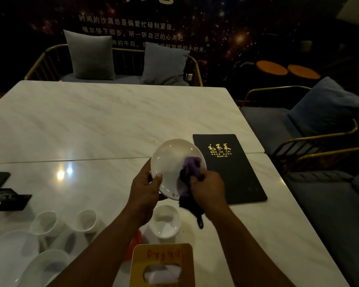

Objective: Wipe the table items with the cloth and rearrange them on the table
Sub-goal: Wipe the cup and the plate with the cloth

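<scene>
We look down on a pale marble table [91, 121] in a dim restaurant. At the centre of the frame a person's left hand [144, 187] holds a white plate [170, 158] lifted off the tabletop and tilted toward us. The fingers curl behind its left rim and the thumb presses on its face. The right hand [207, 187] grips a bunched purple cloth [192, 164] and presses it on the plate's right side. A dark tail of cloth hangs below the fist.

We judge the plate to be glazed ceramic: stiff, smooth and fairly light. It looks slippery under a wiping push and likely to chip if it drops on the stone. The rim is the sensible place to hold it, as here. The cloth is soft and limp.

Just right of the plate a black menu [226, 162] with gold lettering lies flat. Directly below the hands stands a small white bowl [166, 221], and at bottom centre a wooden tissue box [162, 264]. Both crowd the spot where the plate might be set down. At lower left are two white cups [46, 223] and more white dishes [8, 251]. At the left edge lie dark flat objects [15, 201] that we cannot identify.
</scene>
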